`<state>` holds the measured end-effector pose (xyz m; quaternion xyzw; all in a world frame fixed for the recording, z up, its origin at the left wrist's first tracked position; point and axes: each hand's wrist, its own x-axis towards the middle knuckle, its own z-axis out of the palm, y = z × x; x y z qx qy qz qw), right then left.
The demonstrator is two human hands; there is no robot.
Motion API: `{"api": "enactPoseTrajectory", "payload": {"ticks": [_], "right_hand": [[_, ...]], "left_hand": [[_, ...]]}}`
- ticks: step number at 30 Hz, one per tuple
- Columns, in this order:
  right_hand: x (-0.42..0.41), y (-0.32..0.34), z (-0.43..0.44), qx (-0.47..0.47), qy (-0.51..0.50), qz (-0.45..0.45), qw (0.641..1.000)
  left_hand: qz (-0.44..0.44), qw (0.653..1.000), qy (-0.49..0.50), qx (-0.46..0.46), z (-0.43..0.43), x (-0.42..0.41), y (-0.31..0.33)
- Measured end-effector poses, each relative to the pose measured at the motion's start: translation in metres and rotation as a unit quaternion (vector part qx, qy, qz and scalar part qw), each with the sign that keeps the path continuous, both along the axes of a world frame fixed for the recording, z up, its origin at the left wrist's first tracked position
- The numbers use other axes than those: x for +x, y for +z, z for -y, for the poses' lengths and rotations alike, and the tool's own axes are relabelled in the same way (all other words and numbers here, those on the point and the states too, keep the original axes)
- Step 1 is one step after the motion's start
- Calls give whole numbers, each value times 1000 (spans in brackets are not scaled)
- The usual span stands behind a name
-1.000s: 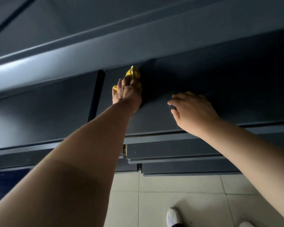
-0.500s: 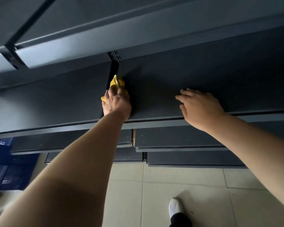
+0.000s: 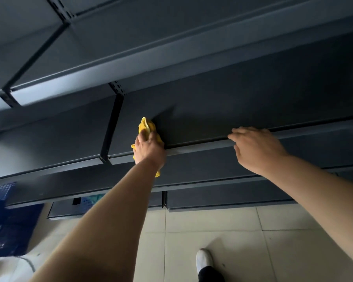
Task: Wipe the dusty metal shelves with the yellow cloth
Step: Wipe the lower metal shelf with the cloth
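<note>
A dark metal shelf (image 3: 222, 110) runs across the view at chest height. My left hand (image 3: 149, 148) presses the yellow cloth (image 3: 146, 125) onto the shelf near its front lip, just right of a black bracket. The cloth bunches out beyond my fingers and a corner hangs below my wrist. My right hand (image 3: 257, 148) rests flat with fingers spread on the front edge of the same shelf, farther right, and holds nothing.
Another shelf (image 3: 73, 88) sits above, with a slotted upright (image 3: 117, 89) between bays. Lower shelves (image 3: 222, 200) jut out beneath. Blue plastic crates (image 3: 6, 218) stand at the lower left. Pale floor tiles and my white shoe (image 3: 204, 261) lie below.
My left hand has drawn the cloth from deep on the shelf back toward the front edge. The view has tilted and backed off; my right hand has slid back to the front lip.
</note>
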<state>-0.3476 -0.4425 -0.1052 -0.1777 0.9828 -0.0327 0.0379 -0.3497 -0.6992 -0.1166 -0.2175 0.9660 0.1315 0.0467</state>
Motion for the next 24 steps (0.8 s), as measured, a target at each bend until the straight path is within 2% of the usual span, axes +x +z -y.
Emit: {"api": "enactPoseTrajectory", "payload": {"ticks": [9, 16, 24], "right_hand": [[31, 24, -110, -19, -95, 0, 995], [57, 32, -167, -32, -153, 34, 987], [80, 45, -218, -46, -218, 56, 973]], "left_hand": [[38, 995, -94, -13, -125, -6, 11], [62, 983, -172, -24, -204, -13, 19], [44, 970, -228, 77, -270, -22, 32]]}}
